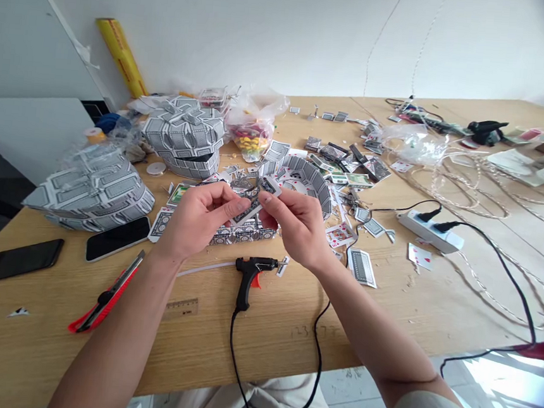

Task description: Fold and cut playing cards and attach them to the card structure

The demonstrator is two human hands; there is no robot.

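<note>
Closest in, a red utility knife [106, 296] and a clear ruler [181, 307] lie on the bench [375, 330], probably left there for easy reach. Beyond them rests a black glue gun [249, 278], its nozzle over a small card scrap [282, 267], perhaps to catch drips. Above the bench, the left hand [203, 217] and right hand [297, 226] share one patterned card piece [249, 215]; each grip is a thumb-and-finger pinch at an opposite end, seemingly for fine control. Just behind stands a card-walled tray [320, 186], with a white power strip [431, 232] off right, its black cords reaching the near side. Farther back sits a card-covered box [185, 133], beside a plastic bag [254, 126].
</note>
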